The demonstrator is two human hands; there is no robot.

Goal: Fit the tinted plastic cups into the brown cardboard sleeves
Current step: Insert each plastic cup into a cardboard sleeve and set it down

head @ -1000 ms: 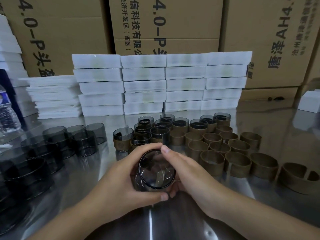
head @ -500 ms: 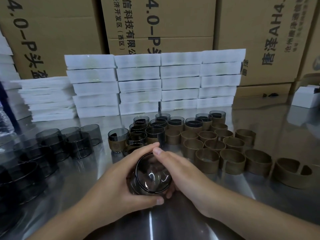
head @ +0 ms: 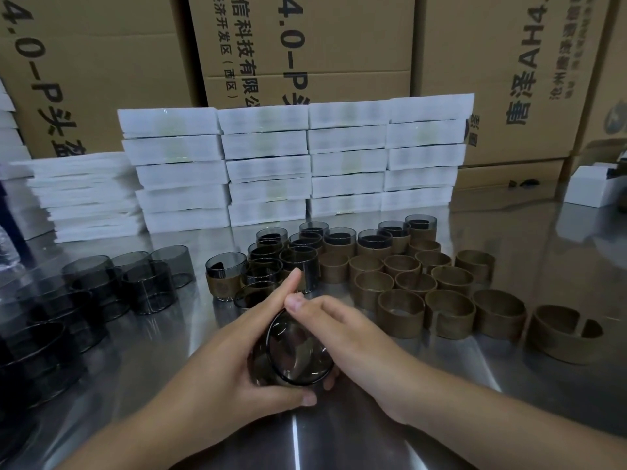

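I hold one tinted plastic cup [head: 298, 351] low in the middle, its mouth tilted toward me. My left hand [head: 237, 354] wraps its left side and my right hand [head: 342, 334] covers its right side; whether a sleeve is on it I cannot tell. Several empty brown cardboard sleeves [head: 400, 308] stand to the right. Behind my hands stand several cups fitted in sleeves [head: 339, 240]. Bare tinted cups [head: 146, 283] crowd the left of the table.
Stacks of white flat boxes [head: 268, 171] line the back of the steel table [head: 559, 266]. Large printed cardboard cartons [head: 339, 45] rise behind them. A small white box [head: 590, 184] sits at the far right. More white stacks stand at the far left.
The view has shifted a little to the right. Both hands stay closed around the cup, and my left fingers have stretched up over its far rim.
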